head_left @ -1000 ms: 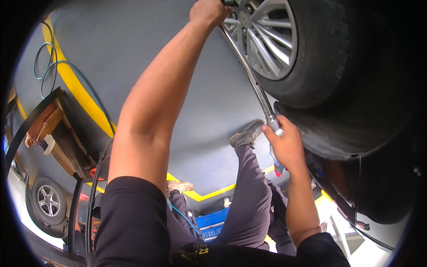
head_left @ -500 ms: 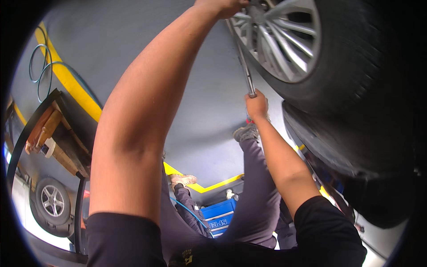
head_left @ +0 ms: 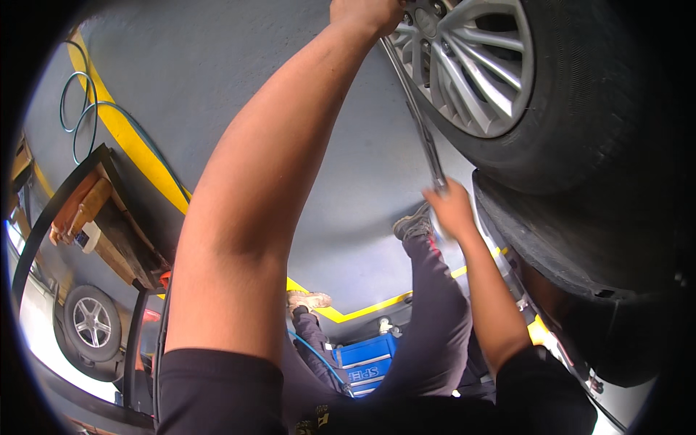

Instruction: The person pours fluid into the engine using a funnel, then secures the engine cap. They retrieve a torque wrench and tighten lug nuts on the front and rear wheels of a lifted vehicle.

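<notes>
A long chrome wrench (head_left: 420, 119) slants down from the hub of a car wheel (head_left: 478, 61), which has silver spokes and a black tire. At the top edge of the view, my left hand (head_left: 368, 14) is closed around the wrench's upper end, against the wheel; some of its fingers are cut off or hidden. My right hand (head_left: 455, 206), slightly blurred, grips the lower end of the handle. Lug bolts show near the hub, though the wrench's head and the bolt it meets are hidden by my left hand.
Dark car bodywork (head_left: 558, 246) curves below the tire. A blue tool chest (head_left: 366, 355) and another person's shoe (head_left: 310, 299) are behind my legs. At left are a teal hose (head_left: 94, 109), a black-framed stand (head_left: 36, 210) and another car's wheel (head_left: 92, 322).
My right hand and the wrench's handle end have moved down and slightly right. My left hand stays by the hub. The whole view has shifted a little.
</notes>
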Tool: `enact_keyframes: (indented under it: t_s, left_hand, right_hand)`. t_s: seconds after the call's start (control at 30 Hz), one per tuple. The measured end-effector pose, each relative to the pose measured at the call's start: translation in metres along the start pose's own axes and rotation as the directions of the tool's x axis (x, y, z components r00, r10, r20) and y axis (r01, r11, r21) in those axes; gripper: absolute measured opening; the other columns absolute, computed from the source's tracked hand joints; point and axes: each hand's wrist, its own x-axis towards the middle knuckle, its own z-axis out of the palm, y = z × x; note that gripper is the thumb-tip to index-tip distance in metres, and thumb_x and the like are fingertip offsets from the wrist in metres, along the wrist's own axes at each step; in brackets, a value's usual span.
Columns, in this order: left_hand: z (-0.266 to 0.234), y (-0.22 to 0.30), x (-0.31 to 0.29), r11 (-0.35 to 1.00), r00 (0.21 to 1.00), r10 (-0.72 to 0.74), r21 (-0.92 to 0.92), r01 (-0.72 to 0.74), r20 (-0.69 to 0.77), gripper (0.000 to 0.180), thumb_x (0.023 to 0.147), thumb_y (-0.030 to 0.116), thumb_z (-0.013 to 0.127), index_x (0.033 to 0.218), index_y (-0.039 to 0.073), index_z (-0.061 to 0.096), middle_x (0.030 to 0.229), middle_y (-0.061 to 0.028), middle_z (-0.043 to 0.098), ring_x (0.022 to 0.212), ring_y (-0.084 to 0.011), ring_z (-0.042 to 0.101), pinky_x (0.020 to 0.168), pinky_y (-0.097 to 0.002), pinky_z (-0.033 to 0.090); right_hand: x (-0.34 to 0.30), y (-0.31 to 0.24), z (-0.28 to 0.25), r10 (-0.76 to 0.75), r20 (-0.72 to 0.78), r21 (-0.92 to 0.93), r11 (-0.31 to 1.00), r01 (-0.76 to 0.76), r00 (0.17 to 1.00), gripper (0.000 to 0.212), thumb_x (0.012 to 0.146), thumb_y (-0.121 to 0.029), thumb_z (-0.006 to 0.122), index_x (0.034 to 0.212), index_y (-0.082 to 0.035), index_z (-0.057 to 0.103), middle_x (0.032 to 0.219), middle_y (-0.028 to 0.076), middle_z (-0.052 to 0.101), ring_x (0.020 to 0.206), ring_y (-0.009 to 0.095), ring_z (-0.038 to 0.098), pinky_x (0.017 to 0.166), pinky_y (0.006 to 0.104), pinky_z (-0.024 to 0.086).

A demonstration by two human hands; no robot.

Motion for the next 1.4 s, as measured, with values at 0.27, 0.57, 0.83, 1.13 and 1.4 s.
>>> enact_keyframes:
  t_s: [0.27, 0.57, 0.83, 1.13, 1.4]
  left_hand:
    - [0.004, -0.007, 0.007, 0.997, 0.991, -0.025, 0.072, 0.015, 0.134, 0.039, 0.096, 0.033, 0.062, 0.113, 0.000, 0.072, 0.112, -0.0254, 0.074, 0.107, -0.0425, 0.071, 0.094, -0.0527, 0.057]
    - [-0.007, -0.006, 0.013, 0.987, 0.958, 0.035, 0.143, -0.079, 0.284, 0.041, 0.100, 0.037, 0.060, 0.101, 0.000, 0.076, 0.109, -0.0261, 0.074, 0.104, -0.0423, 0.072, 0.091, -0.0514, 0.057]
    - [-0.007, -0.002, -0.006, 0.984, 0.975, 0.024, 0.168, -0.062, 0.220, 0.034, 0.102, 0.030, 0.059, 0.110, -0.002, 0.067, 0.108, -0.0268, 0.074, 0.107, -0.0461, 0.070, 0.094, -0.0556, 0.055]
    - [-0.019, 0.007, -0.011, 0.989, 0.985, 0.028, 0.135, -0.052, 0.172, 0.036, 0.103, 0.030, 0.057, 0.107, -0.002, 0.071, 0.110, -0.0290, 0.073, 0.106, -0.0479, 0.069, 0.092, -0.0561, 0.055]
    - [-0.009, -0.013, -0.002, 0.994, 0.991, 0.088, 0.049, -0.093, 0.103, 0.034, 0.100, 0.031, 0.061, 0.106, -0.001, 0.070, 0.106, -0.0288, 0.073, 0.106, -0.0455, 0.069, 0.092, -0.0546, 0.054]
  right_hand:
    - [-0.036, -0.048, -0.033, 0.139, -0.200, -0.309, 0.930, -0.197, 0.970, 0.040, 0.089, -0.030, 0.072, 0.120, -0.005, 0.069, 0.105, 0.024, 0.074, 0.105, 0.045, 0.069, 0.091, 0.0525, 0.054]
    - [0.013, 0.028, 0.022, -0.046, -0.266, -0.180, 0.984, -0.003, 0.963, 0.026, 0.088, -0.031, 0.070, 0.090, -0.006, 0.066, 0.078, 0.019, 0.072, 0.080, 0.046, 0.069, 0.075, 0.0558, 0.052]
    - [0.144, 0.080, 0.129, -0.278, -0.445, -0.132, 0.961, 0.245, 0.851, 0.023, 0.083, -0.032, 0.069, 0.089, -0.010, 0.065, 0.073, 0.016, 0.070, 0.071, 0.044, 0.069, 0.069, 0.0574, 0.053]
    - [0.139, 0.083, 0.119, -0.237, -0.325, -0.015, 0.969, 0.245, 0.916, 0.020, 0.084, -0.028, 0.068, 0.078, -0.010, 0.060, 0.068, 0.015, 0.067, 0.068, 0.043, 0.067, 0.066, 0.0544, 0.052]
    - [0.140, 0.066, 0.117, -0.185, -0.331, -0.024, 0.982, 0.188, 0.925, 0.024, 0.087, -0.029, 0.068, 0.082, -0.007, 0.060, 0.072, 0.017, 0.067, 0.076, 0.044, 0.069, 0.069, 0.0554, 0.051]
